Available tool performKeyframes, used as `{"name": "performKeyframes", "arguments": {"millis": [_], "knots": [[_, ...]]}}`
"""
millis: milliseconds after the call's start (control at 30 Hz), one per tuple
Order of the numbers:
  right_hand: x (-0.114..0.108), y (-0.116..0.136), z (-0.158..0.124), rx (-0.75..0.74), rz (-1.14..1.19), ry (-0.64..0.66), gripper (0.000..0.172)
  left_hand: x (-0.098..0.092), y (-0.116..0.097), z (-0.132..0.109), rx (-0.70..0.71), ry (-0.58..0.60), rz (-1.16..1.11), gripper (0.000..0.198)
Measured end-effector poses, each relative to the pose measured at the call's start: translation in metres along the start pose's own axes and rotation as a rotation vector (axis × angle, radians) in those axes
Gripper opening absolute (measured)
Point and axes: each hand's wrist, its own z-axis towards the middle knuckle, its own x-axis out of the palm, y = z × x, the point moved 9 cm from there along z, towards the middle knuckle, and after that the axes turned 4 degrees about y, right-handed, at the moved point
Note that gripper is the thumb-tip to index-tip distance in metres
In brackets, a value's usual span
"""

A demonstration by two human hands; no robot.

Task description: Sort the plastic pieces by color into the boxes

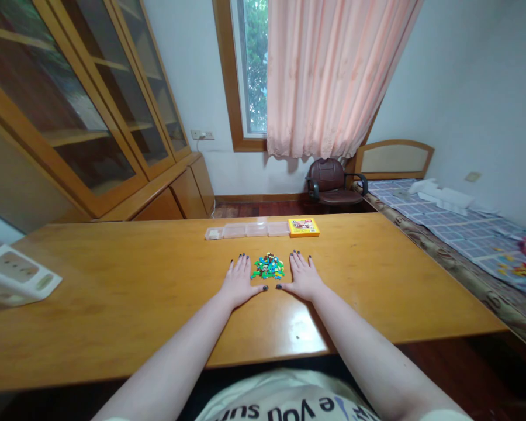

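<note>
A small heap of colourful plastic building bricks (268,266), in blue, green, yellow, brown and white, lies on the wooden table. My left hand (239,282) rests flat just left of the heap, fingers stretched forward and thumb pointing inward. On the other side my right hand (305,277) lies flat in a mirrored pose. Both hands are open and hold nothing. Behind the heap stands a row of clear plastic boxes (256,230). A yellow box (304,227) with a printed picture touches or nearly touches the row's right end.
The wooden table (377,275) spans the view. A white device (17,275) stands at its left edge. Beyond are a glass-door cabinet (114,105), a brown armchair (333,181) and pink curtains (324,76). To the right, a bed (447,216) carries scattered colourful pieces.
</note>
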Motion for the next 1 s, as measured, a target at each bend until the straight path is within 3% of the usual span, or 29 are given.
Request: {"name": "performKeyframes", "arguments": {"millis": [267, 367, 467, 533, 633, 700, 767, 900, 1000], "knots": [[-0.002, 0.0, 0.0, -0.001, -0.003, 0.012, 0.111, -0.004, -0.002, -0.001, -0.006, 0.013, -0.017, 0.105], [-0.003, 0.001, -0.002, -0.01, 0.004, 0.009, 0.109, -0.009, -0.004, -0.005, 0.039, -0.001, -0.101, 0.097], [-0.006, -0.002, -0.003, 0.002, 0.049, -0.011, 0.098, -0.016, 0.0, -0.007, 0.127, -0.061, -0.347, 0.073], [-0.013, -0.006, 0.0, 0.027, 0.111, -0.036, 0.078, -0.02, 0.013, -0.003, 0.124, -0.122, -0.611, 0.055], [-0.026, -0.01, 0.015, 0.035, 0.243, -0.043, 0.047, -0.02, 0.038, 0.015, -0.004, -0.173, -1.024, 0.039], [-0.033, -0.01, 0.032, 0.039, 0.369, -0.03, 0.037, -0.019, 0.05, 0.032, -0.106, -0.198, -1.228, 0.038], [-0.033, -0.01, 0.051, 0.048, 0.499, -0.002, 0.03, -0.019, 0.065, 0.044, -0.254, -0.308, -1.347, 0.042], [-0.038, -0.014, 0.068, -0.011, 0.763, -0.219, 0.038, -0.017, 0.071, 0.052, -0.33, -0.41, -1.318, 0.046], [-0.03, -0.018, 0.065, -0.031, 0.783, -0.259, 0.035, -0.02, 0.047, 0.055, -0.123, -0.301, -1.058, 0.042]]}}
